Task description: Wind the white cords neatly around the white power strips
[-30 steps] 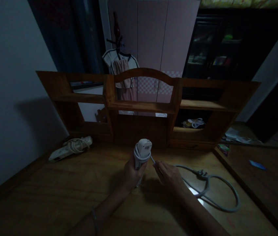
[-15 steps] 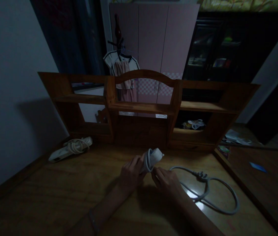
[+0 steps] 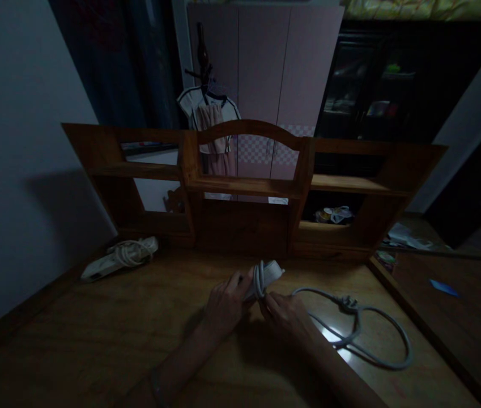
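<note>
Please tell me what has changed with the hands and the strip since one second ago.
The white strip in the left hand has come lower and tipped to the right. The right hand, holding the cord, is now closer to it. Nothing was let go. The plug and the far-left strip stayed put.

1. Six o'clock on my feed: the desk [image 3: 232, 374], wood, glossy where light glares.
2. Five: held strip [image 3: 272, 273], pale plastic (matt, from here).
3. Four: grey cord [image 3: 409, 348], smooth, plastic-looking.
4. Eleven: shirt [image 3: 190, 102], cloth.
</note>
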{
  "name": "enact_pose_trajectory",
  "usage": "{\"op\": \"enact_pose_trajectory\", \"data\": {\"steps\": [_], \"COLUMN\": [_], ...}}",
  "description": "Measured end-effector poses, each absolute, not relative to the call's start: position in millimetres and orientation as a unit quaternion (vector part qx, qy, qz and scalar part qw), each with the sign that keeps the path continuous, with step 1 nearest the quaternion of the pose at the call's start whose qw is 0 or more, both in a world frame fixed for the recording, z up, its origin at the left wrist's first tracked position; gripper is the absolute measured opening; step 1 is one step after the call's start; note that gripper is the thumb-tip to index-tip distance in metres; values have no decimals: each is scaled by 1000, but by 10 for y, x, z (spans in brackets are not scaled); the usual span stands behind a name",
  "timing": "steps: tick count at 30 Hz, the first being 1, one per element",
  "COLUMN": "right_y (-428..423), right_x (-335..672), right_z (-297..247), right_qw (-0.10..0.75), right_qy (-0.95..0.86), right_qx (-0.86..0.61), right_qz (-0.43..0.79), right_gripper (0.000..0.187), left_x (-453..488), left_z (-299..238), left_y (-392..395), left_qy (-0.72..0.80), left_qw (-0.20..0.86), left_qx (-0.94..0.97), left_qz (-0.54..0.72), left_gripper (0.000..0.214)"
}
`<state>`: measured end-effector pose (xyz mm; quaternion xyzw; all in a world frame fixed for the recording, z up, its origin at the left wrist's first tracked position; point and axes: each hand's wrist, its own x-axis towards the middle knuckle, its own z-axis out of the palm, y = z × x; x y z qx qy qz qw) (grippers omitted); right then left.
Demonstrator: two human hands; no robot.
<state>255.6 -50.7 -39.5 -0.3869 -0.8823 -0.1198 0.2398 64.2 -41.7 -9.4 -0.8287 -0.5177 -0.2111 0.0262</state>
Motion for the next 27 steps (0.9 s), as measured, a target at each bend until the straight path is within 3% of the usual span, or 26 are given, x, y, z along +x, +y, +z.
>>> {"op": "enact_pose_trajectory", "data": {"steps": [14, 27], "right_y": [-596, -549], "right_x": [2515, 2465], "right_z": [-291, -322], "right_qw": [218, 209], "right_qy": [-887, -879], "right_qx": [-398, -425], "right_qz": [-81, -62], "right_gripper": [10, 12], "left_x": [700, 647], "left_z": [-206, -192], "left_y": [-411, -324], "left_qy": [-560, -571], "left_qw": [68, 45], "left_qx": [-807, -801], "left_qz": [-174, -175], "left_gripper": [72, 63]}}
